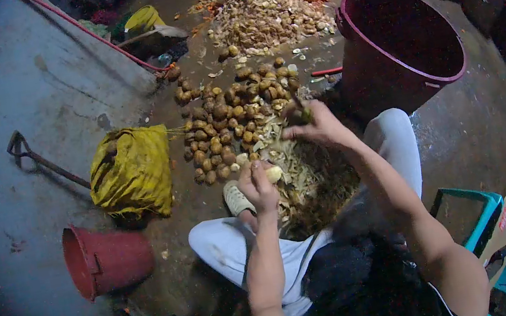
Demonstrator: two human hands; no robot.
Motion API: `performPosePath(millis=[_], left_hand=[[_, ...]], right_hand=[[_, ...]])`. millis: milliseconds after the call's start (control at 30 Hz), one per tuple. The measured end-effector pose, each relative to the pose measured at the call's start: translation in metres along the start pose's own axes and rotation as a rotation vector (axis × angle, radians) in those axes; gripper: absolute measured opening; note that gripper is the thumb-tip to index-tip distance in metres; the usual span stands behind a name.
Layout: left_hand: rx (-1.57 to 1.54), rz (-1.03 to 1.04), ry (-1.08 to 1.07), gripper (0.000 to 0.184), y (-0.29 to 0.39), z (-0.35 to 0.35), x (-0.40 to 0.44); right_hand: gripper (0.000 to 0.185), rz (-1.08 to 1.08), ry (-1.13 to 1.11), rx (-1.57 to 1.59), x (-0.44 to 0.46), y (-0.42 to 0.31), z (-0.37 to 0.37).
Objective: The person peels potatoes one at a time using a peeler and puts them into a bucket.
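My left hand point(257, 185) is closed around a pale peeled potato point(275, 174), which pokes out to the right of my fingers. Up and to the right, my right hand point(320, 124) grips a small knife point(303, 110); its dark blade points away from me and is somewhat blurred. The knife and the held potato are apart. Unpeeled brown potatoes point(217, 120) lie heaped on the floor just beyond my left hand. Beneath my hands, a pile of peelings point(308, 172) spreads between my legs.
A large maroon tub point(358, 68) stands at right, beyond my knee. Farther back lies a mound of peelings and orange scraps point(269, 10). On the left are a yellow sack point(129, 171), a red bucket point(113, 259) and a shovel handle point(48, 162). A teal stool point(484, 214) sits at lower right.
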State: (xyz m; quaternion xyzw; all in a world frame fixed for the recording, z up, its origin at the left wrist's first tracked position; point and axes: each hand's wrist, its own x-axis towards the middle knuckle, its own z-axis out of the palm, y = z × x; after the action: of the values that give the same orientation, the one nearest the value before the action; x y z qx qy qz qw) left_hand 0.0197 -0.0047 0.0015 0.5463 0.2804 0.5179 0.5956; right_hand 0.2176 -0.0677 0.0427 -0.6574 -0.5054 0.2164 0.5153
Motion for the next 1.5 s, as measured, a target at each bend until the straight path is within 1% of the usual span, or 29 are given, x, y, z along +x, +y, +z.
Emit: performPosePath(millis=[33,67,100,133,167,200,233,267,300,333,367,433,467,500,567,600,633,700,733,767,867,1000,1067,1133,1167,1267,1367,1433,1500], left_hand=[[0.031,-0.048,-0.032,0.028,0.002,-0.002,0.000],[0.029,-0.042,-0.031,0.028,0.002,-0.005,0.001],[0.128,0.020,-0.029,0.029,0.003,-0.006,0.002],[0.227,0.078,-0.028,0.030,0.004,-0.005,0.001],[0.228,0.074,-0.030,0.030,0.004,-0.005,0.000],[0.244,0.079,-0.029,0.030,0.013,0.000,0.000],[0.262,0.084,-0.027,0.030,0.018,0.003,0.000],[0.265,0.082,-0.027,0.030,0.017,0.001,-0.002],[0.061,-0.090,0.032,0.028,0.015,0.001,-0.003],[-0.143,-0.261,0.086,0.025,0.013,0.002,-0.002],[-0.145,-0.259,0.084,0.025,0.004,0.003,0.000],[-0.211,-0.110,0.259,0.021,-0.020,0.003,0.002],[-0.282,-0.320,0.319,0.023,-0.026,-0.002,0.000],[-0.278,-0.321,0.321,0.023,-0.022,-0.003,-0.001],[-0.445,-0.446,0.203,0.022,-0.004,0.002,0.003],[-0.507,-0.434,0.079,0.022,0.002,0.001,0.002],[-0.509,-0.434,0.079,0.022,0.003,0.000,0.004],[-0.586,-0.641,0.174,0.022,0.002,-0.001,0.007],[-0.593,-0.656,0.193,0.021,0.003,-0.002,0.008],[-0.592,-0.655,0.195,0.021,0.002,-0.001,0.008],[-0.527,-0.515,0.021,0.024,0.006,0.001,0.007],[-0.465,-0.408,-0.003,0.028,-0.010,-0.009,0.012],[-0.363,-0.369,-0.127,0.026,-0.002,-0.010,0.011],[-0.330,-0.352,-0.146,0.030,-0.004,-0.011,0.009],[-0.297,-0.334,-0.163,0.036,-0.004,-0.012,0.009],[-0.187,-0.252,-0.249,0.036,0.004,-0.011,0.008],[-0.066,-0.259,-0.291,0.033,0.012,-0.008,0.006],[-0.013,-0.218,-0.330,0.031,0.015,-0.009,0.006],[0.040,-0.175,-0.368,0.030,0.016,-0.011,0.006]], right_hand=[[0.044,0.141,0.049,-0.058,0.002,0.002,-0.003],[0.044,0.049,0.084,-0.009,0.003,0.011,-0.003],[0.044,0.045,0.086,-0.009,0.004,0.008,-0.001],[0.043,-0.090,0.015,0.017,0.002,0.005,0.002],[0.043,-0.221,-0.057,0.043,-0.001,0.003,0.005],[0.041,-0.263,0.006,0.021,-0.002,0.005,0.008],[0.041,-0.259,0.006,0.023,-0.003,0.007,0.006],[0.040,-0.088,0.054,0.011,-0.001,0.009,0.003],[0.039,0.075,0.104,-0.003,0.002,0.009,0.000],[0.036,0.051,0.106,0.037,0.003,0.009,0.002],[0.037,-0.094,0.102,0.079,-0.002,0.008,0.009],[0.040,-0.088,-0.056,0.063,-0.008,0.002,0.014],[0.043,-0.118,0.005,0.042,-0.007,-0.002,0.011],[0.044,-0.137,0.099,-0.003,-0.003,0.013,0.010],[0.044,-0.135,0.175,-0.087,0.005,0.028,-0.002],[0.043,-0.048,0.149,-0.034,0.004,0.028,-0.003],[0.043,-0.048,0.149,-0.036,0.002,0.035,-0.001],[0.042,-0.112,0.089,0.066,0.001,0.044,0.006],[0.040,-0.081,0.048,0.010,-0.001,0.043,0.003],[0.040,-0.081,0.046,0.011,-0.002,0.042,0.003],[0.040,-0.048,0.079,-0.037,-0.004,0.036,0.001],[0.039,0.010,0.145,-0.005,-0.006,0.039,-0.005],[0.039,0.032,0.165,-0.034,-0.008,0.040,-0.009],[0.053,0.084,0.152,-0.015,-0.009,0.048,-0.013],[0.053,0.085,0.153,-0.014,-0.009,0.052,-0.013],[0.051,0.011,0.195,-0.032,-0.007,0.067,-0.013],[0.050,-0.080,0.202,-0.162,-0.007,0.073,-0.013],[0.048,0.063,0.036,0.177,-0.007,0.029,-0.013],[0.048,0.008,-0.009,0.129,-0.007,0.021,-0.016]])
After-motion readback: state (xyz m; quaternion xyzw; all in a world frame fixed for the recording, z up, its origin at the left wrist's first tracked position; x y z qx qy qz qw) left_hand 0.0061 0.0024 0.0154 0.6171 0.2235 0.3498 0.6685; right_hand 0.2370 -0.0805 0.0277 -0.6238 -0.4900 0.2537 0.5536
